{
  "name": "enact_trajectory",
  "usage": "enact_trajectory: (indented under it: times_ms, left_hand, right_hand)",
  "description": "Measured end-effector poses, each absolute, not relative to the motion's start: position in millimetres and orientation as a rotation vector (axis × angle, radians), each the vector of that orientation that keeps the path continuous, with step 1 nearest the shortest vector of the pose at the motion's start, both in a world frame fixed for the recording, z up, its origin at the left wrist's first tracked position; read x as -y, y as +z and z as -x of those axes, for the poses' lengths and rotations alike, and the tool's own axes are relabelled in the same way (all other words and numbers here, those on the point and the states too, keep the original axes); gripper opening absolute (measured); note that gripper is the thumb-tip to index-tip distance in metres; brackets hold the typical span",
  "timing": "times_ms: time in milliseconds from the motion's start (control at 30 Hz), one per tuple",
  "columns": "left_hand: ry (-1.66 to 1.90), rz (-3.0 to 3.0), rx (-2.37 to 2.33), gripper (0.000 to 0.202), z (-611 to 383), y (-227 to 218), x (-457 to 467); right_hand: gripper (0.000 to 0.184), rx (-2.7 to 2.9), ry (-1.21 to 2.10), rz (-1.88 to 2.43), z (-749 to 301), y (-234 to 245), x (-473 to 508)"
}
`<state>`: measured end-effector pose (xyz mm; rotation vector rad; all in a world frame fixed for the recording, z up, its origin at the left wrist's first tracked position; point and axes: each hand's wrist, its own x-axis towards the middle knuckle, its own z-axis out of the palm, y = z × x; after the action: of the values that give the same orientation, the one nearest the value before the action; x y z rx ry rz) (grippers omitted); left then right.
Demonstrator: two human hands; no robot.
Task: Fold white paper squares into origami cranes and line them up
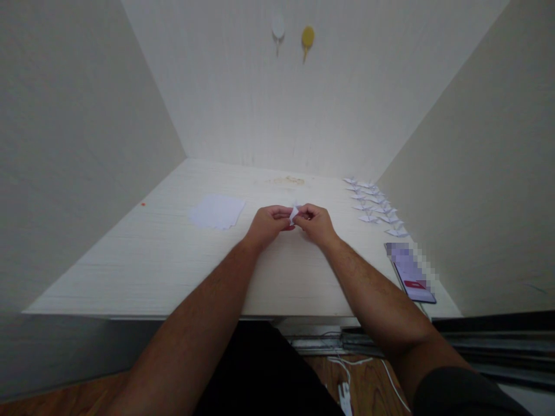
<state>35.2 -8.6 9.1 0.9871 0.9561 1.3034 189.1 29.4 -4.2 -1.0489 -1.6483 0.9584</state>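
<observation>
Both hands meet over the middle of the white table, closed on a small folded piece of white paper [293, 213]. My left hand [269, 224] pinches it from the left, while my right hand [317, 224] pinches its right side. The fingers hide much of the paper. Just under the fingertips a small red object [288, 228] shows, too covered to name. To the left of my left hand lies a loose stack of white paper sheets [217, 211]. Several folded white paper cranes [368, 207] stand in rows to the right, apart from my right hand.
A tablet or large phone [410, 274] lies at the table's [182, 260] right front. Walls rise behind and on both sides. A white hook [278, 28] and a yellow hook [307, 37] are on the back wall. Below, white cables and a power strip [344, 398] lie on the wooden floor.
</observation>
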Motion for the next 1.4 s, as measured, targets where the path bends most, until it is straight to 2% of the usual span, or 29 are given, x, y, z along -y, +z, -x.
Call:
enact_trajectory:
  times_ms: [133, 533, 900, 1100, 1300, 1400]
  left_hand:
    - [1.317, -1.044, -0.974, 0.034, -35, 7, 7]
    - [1.332, -1.137, -1.135, 0.021, -34, 6, 5]
    - [1.321, -1.079, -1.097, 0.021, -35, 5, 4]
    - [1.302, -1.022, -1.044, 0.028, -34, 8, 6]
    - [1.282, -1.235, -0.989, 0.072, -36, 6, 7]
    - [1.292, -1.403, -0.952, 0.058, -38, -2, 3]
  right_hand:
    - [0.009, 1.658, 0.966, 1.074, -189, -2, -28]
    - [0.007, 1.545, 0.990, 1.122, -189, 0, -29]
    - [0.013, 1.672, 0.392, 1.203, -189, 4, -19]
    - [0.014, 1.871, 0.225, 1.114, -191, 4, -19]
    - [0.018, 1.939, 0.217, 1.033, -191, 0, -20]
    - [0.017, 1.962, 0.175, 1.043, -190, -1, -20]
